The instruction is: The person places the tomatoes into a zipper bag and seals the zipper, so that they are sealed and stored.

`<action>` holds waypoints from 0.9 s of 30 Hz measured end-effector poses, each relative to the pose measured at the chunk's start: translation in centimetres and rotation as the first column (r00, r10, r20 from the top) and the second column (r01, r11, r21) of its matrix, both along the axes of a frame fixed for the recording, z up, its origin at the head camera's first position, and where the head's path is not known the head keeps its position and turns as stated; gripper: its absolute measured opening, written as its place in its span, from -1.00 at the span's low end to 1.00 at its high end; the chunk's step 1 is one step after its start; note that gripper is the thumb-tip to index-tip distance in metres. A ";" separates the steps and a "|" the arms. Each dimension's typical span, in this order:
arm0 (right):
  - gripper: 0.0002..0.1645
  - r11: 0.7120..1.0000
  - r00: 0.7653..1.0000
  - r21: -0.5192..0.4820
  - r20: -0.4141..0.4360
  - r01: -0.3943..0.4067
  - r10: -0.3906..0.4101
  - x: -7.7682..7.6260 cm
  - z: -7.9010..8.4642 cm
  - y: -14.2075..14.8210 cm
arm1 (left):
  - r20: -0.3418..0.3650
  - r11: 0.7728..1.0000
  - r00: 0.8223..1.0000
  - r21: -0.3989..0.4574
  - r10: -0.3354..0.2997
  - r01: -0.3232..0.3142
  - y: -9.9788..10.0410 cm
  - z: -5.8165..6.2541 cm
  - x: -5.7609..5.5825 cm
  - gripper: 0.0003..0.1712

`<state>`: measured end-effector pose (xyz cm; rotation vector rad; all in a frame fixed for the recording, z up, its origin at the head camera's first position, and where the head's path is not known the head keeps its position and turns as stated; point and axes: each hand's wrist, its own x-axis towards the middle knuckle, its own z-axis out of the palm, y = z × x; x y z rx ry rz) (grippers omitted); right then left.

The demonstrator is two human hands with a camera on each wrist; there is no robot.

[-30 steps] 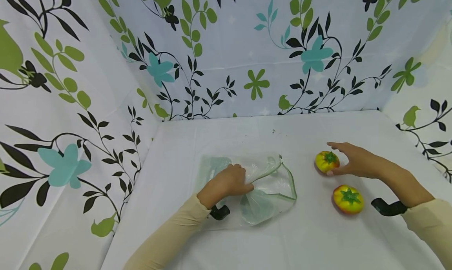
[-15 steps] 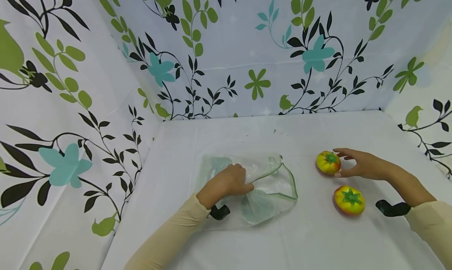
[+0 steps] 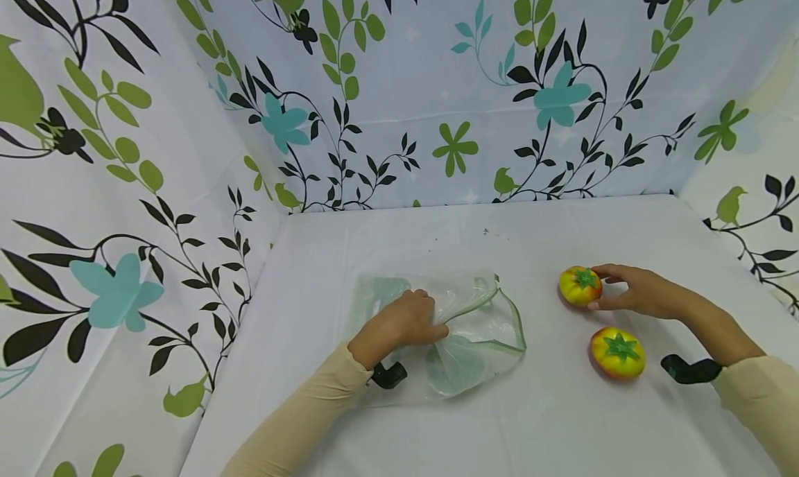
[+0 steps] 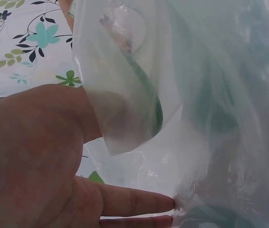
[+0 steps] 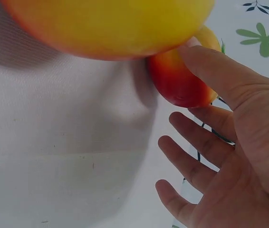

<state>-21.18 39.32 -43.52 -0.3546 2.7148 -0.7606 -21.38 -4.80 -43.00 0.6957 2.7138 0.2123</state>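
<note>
A clear zip bag (image 3: pixel 462 366) with a green edge lies on the white table, its mouth spread to the right. My left hand (image 3: pixel 406 321) grips the bag near its middle; in the left wrist view, the thumb runs behind the plastic (image 4: pixel 129 114). To the right sit two yellow-red toy fruits with green leafy tops. My right hand (image 3: pixel 649 291) pinches the far fruit (image 3: pixel 578 287) at its right side between thumb and index finger, the other fingers spread. The near fruit (image 3: pixel 616 353) looms large and close in the right wrist view.
Floral-patterned cloth (image 3: pixel 374 116) hangs behind and at both sides of the table. A white cover (image 3: pixel 530 435) lies over the tabletop. Black wrist cameras (image 3: pixel 689 369) sit on both wrists.
My right hand has come down to the far fruit, and its thumb and index finger have closed in on it. The left hand, the bag and both fruits stay in place.
</note>
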 end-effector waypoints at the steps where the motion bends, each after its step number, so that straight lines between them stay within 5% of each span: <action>1: 0.00 1.000 1.000 0.000 -0.002 0.001 -0.001 0.0 0.0 0.0 | 0.002 1.000 1.000 -0.001 0.002 -0.002 0.0 0.0 0.0 -0.49; 27: -0.10 0.998 0.995 -0.048 -0.094 -0.029 0.025 0.9 0.5 -3.3 | 0.015 1.000 1.000 0.000 -0.009 0.009 -0.2 0.2 -0.3 -0.51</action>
